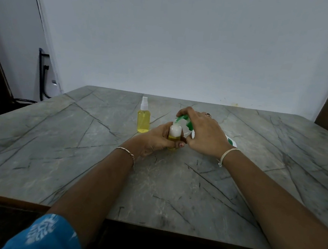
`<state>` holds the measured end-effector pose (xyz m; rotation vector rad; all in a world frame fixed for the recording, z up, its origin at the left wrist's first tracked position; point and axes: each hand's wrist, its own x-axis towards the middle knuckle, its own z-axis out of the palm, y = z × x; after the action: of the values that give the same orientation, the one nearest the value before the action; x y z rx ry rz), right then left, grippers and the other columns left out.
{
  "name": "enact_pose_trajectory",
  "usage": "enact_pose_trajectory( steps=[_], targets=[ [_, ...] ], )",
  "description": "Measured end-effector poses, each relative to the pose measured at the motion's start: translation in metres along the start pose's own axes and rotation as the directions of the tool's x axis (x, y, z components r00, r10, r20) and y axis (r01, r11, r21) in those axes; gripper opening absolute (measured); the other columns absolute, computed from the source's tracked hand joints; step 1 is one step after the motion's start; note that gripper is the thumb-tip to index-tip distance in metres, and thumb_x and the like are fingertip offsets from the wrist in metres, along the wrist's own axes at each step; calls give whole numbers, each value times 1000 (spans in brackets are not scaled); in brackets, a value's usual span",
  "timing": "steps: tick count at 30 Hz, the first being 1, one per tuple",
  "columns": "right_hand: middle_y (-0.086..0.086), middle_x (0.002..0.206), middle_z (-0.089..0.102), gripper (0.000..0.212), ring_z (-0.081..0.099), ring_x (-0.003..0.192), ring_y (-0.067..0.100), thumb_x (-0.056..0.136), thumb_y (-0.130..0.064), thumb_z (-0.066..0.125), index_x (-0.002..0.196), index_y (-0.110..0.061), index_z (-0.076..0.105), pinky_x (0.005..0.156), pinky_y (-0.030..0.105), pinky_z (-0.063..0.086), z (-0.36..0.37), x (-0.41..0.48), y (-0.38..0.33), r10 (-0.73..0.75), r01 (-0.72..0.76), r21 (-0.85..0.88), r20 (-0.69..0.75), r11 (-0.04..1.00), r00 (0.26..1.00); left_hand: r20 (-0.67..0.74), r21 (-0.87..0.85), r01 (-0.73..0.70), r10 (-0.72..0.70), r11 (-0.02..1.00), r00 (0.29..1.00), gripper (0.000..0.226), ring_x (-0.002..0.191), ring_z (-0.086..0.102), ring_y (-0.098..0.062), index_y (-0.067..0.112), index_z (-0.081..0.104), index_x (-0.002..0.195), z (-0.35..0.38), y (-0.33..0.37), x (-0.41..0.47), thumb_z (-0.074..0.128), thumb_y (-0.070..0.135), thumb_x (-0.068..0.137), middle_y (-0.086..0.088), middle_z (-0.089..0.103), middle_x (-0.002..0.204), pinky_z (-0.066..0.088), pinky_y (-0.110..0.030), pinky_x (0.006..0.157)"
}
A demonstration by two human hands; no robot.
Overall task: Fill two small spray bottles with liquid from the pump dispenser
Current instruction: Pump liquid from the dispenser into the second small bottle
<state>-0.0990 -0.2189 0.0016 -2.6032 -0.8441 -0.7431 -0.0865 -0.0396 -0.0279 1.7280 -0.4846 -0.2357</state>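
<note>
A small spray bottle (143, 120) full of yellow liquid, with a white spray cap, stands upright on the grey marble table (59, 145). Just right of it, my left hand (156, 139) grips a second small bottle (174, 134) that has no cap, with yellow liquid at its bottom and white foam above. My right hand (202, 131) lies over the green pump head (185, 120) of the dispenser and its fingers curl round it. The pump's spout sits at the open bottle's mouth. The dispenser's white and green body (231, 140) is mostly hidden behind my right hand.
A pale wall stands close behind the table's far edge. Black cables (42, 79) hang at the back left beyond the table. The table's dark front edge (151, 227) runs below my forearms.
</note>
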Motion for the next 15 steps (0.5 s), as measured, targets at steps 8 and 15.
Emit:
enact_pose_trajectory(
  steps=[8,15],
  targets=[
    [0,116,62,67,55,95,22,72,-18,65,130,-35,37,84,41,48,-1,-4,3,-3,3,8,18,1000,1000,-9,-4,0,0,1000,1000,43,101,63,-18,14,52,111,2,4,-2,70,-7,78,0,68,99,47,-40,102],
    [2,118,62,63,55,98,25,72,-16,65,127,-31,39,87,44,49,0,-2,0,7,-7,13,4,1000,1000,-13,25,10,-10,1000,1000,53,104,61,-21,2,46,127,3,5,-3,70,-6,79,-6,66,103,47,-41,102]
  ],
)
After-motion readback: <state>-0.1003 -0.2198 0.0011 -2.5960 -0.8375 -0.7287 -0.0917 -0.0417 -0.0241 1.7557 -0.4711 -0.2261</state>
